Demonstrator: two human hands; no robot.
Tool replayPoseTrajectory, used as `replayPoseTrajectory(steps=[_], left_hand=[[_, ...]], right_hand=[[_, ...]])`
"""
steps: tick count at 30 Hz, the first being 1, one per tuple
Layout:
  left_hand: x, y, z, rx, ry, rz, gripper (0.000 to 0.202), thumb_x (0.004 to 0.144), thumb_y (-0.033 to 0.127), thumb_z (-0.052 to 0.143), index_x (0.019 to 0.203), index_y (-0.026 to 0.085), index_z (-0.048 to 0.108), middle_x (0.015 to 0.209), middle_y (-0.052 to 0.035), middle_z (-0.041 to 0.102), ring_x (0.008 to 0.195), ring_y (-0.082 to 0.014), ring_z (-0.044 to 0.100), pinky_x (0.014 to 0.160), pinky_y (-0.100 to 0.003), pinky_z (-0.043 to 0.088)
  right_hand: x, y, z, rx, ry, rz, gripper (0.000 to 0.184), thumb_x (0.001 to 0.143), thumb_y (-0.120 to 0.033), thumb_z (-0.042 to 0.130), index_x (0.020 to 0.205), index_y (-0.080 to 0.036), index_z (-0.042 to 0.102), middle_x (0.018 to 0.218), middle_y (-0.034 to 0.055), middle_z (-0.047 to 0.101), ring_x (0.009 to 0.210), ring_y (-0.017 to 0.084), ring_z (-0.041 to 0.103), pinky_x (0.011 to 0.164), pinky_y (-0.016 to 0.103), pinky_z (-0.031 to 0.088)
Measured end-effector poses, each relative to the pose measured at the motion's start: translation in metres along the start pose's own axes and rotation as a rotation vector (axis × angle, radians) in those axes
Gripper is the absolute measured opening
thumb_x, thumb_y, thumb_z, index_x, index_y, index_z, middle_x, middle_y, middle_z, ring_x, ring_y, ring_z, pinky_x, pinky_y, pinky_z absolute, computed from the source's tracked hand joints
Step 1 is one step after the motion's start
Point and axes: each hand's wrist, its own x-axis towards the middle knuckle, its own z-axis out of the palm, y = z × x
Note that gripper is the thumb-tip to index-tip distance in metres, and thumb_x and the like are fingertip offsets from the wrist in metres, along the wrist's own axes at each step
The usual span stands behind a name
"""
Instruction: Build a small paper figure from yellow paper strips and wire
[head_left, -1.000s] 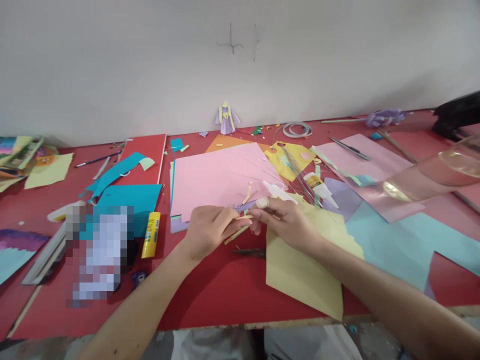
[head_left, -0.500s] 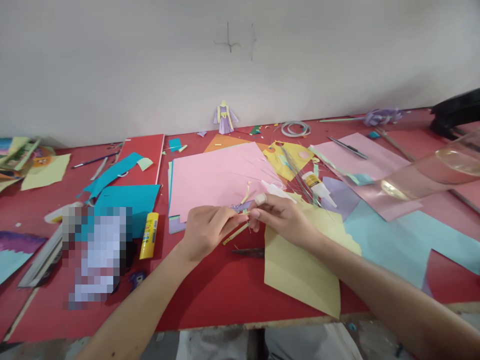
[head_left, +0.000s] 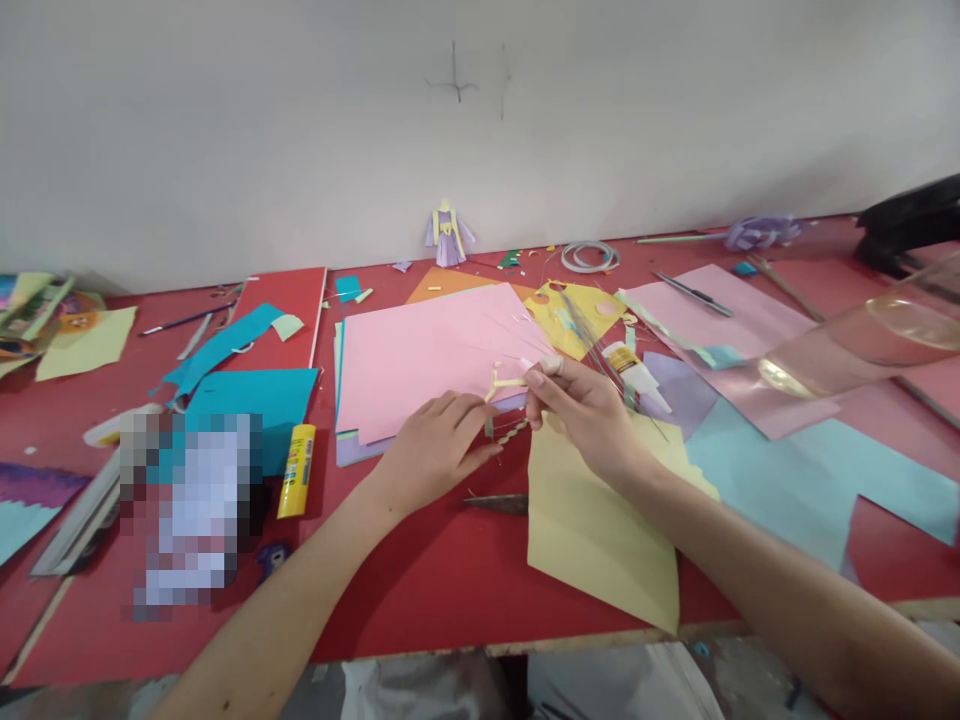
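My right hand [head_left: 583,412] pinches a thin twisted paper strip [head_left: 511,432], yellow wound with purple, with a loose yellow tail curling up from its top end. A pale band sits on one fingertip. My left hand [head_left: 439,448] rests just left of the strip on the red table [head_left: 420,570], fingers loosely stretched toward its lower end, holding nothing I can see. Both hands hover over the edge of a pink paper sheet [head_left: 420,360] and a pale yellow sheet [head_left: 600,520]. Dark scissors [head_left: 499,502] lie just below my hands.
A yellow glue stick [head_left: 296,470] lies left, beside teal paper [head_left: 247,395]. A small glue bottle [head_left: 634,368] and thin wires lie right of my hand. A tilted clear glass [head_left: 862,345] is at the right. A small paper doll [head_left: 448,232] stands against the wall. Paper scraps lie everywhere.
My right hand has lifted the twisted strip up and to the right. My left hand has let go of it and its fingers have opened out.
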Motion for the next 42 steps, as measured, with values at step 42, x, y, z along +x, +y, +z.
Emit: replayPoseTrajectory(steps=[42], left_hand=[[-0.003,-0.012,0.010,0.100,-0.037,0.110,0.016,0.097,0.023,0.048,0.105,0.013,0.057,0.113,-0.0101,0.062,0.108,-0.0246,0.052,0.091,-0.039,0.047]], right_hand=[[-0.013,0.006,0.012,-0.429,-0.415,-0.051,0.023,0.093,-0.029,0.055,0.072,-0.021,0.053,0.067,-0.0020,0.067,0.061,0.011,0.061,0.059,0.023,0.043]])
